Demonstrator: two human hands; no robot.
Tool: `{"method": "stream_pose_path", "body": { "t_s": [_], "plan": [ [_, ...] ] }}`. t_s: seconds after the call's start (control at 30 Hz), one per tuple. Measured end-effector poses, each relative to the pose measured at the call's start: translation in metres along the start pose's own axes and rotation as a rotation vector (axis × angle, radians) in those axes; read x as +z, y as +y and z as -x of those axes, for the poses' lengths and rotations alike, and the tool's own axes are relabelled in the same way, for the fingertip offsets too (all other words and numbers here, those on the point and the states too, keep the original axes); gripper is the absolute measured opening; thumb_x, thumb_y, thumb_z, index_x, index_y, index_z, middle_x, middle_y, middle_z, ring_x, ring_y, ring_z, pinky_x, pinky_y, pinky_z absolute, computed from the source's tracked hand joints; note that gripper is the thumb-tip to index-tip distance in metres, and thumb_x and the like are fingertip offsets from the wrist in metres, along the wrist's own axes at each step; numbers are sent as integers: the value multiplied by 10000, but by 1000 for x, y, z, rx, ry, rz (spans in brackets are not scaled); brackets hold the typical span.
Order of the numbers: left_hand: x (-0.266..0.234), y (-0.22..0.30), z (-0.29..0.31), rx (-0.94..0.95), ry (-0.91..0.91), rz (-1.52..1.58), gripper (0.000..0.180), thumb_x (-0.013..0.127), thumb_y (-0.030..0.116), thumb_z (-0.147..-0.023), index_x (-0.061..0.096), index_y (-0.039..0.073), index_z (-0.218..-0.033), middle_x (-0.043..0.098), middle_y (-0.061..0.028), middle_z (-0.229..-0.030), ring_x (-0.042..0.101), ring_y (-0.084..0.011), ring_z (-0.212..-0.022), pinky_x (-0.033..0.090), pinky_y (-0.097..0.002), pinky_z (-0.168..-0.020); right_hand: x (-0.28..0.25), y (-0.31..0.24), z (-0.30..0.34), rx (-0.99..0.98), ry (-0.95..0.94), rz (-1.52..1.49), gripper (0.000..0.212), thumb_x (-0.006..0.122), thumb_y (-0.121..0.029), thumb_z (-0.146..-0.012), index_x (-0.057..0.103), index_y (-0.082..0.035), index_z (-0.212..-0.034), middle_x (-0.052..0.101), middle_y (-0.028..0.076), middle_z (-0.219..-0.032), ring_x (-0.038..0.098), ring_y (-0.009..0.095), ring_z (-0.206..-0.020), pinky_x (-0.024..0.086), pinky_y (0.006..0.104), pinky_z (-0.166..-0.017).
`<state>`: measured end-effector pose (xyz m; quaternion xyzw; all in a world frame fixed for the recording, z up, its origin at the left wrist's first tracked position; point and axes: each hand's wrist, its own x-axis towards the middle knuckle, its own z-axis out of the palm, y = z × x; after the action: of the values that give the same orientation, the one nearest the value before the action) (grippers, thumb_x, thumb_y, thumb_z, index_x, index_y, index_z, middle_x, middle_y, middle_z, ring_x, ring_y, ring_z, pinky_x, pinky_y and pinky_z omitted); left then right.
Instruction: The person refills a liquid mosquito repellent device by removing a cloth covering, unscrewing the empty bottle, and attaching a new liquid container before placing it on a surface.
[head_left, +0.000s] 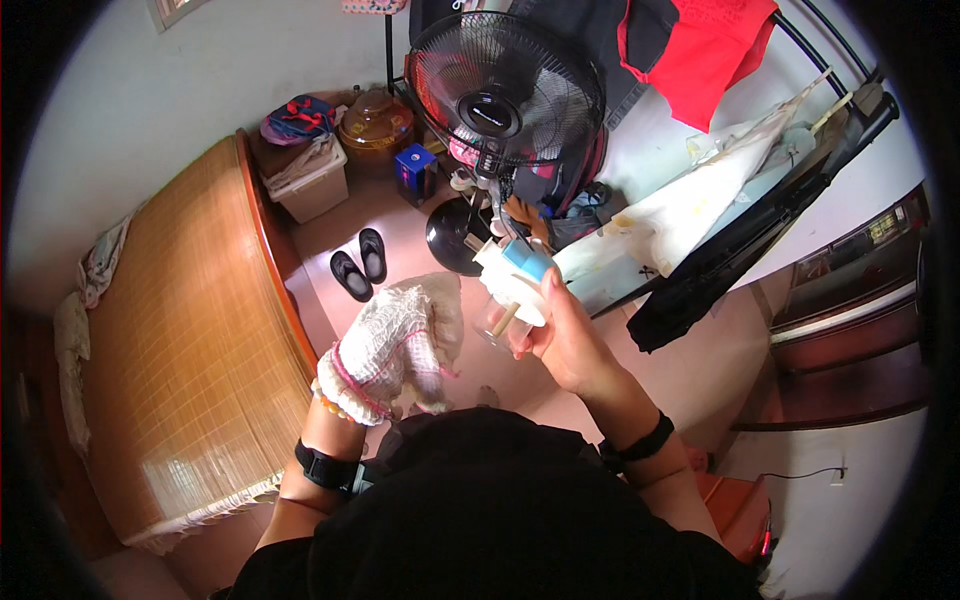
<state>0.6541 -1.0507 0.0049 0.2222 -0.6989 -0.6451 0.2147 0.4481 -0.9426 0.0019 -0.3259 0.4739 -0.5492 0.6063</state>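
A white textured cloth with pink edging covers my left hand and bunches at the wrist. The fingers are hidden beneath it, so their pose does not show. A beaded bracelet peeks out by its edge. To the right, my right hand is closed round a white-and-blue plastic gadget with a clear cup-like part and a tan rod. Its thumb presses beside the blue part. The gadget is held up off the floor, a short way from the cloth, and its exact kind is unclear.
A black standing fan is ahead. Black slippers lie on the floor, near a blue box and a white bin. A mat-covered bed fills the left. Clothes, including a red garment, hang from a rack at right.
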Motion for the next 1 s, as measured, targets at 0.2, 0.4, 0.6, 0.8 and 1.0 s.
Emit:
{"method": "stream_pose_path", "body": {
  "t_s": [0.2,0.4,0.6,0.8,1.0],
  "plan": [
    [19,20,9,-123,136,444,171,720,58,-672,591,27,-780,558,-53,-723,568,-196,-666,466,-293,-608,14,-32,6,-173,80,299,630,457,-535,-969,462,14,-1277,637,125,-994,565,120,-682,495,281,-617],
    [20,-3,7,47,64,42,252,749,78,-657,634,42,-879,609,-65,-814,586,-222,-738,469,-312,-655,8,-44,2,-239,48,300,536,657,-389,-912,498,-11,-1257,620,96,-1082,612,112,-901,532,254,-630],
    [23,-2,3,111,16,-73,305,753,94,-672,631,40,-946,620,-75,-867,591,-227,-791,473,-319,-706,11,-51,-4,-377,29,308,537,717,-352,-880,518,-2,-1234,638,88,-1050,622,125,-920,520,257,-701],
    [27,1,-1,172,-23,-183,358,757,110,-687,627,37,-1013,631,-86,-921,596,-233,-843,477,-325,-757,14,-69,-11,-410,32,529,466,773,-343,-828,603,5,-1088,658,89,-940,616,148,-870,484,300,-749],
    [28,13,-8,282,-66,-340,412,760,126,-702,624,35,-1080,642,-96,-974,601,-238,-895,481,-331,-807,18,-86,-15,-540,23,1058,537,803,-353,-788,570,12,-1106,633,110,-929,599,211,-851,480,343,-793]
  ]
}}
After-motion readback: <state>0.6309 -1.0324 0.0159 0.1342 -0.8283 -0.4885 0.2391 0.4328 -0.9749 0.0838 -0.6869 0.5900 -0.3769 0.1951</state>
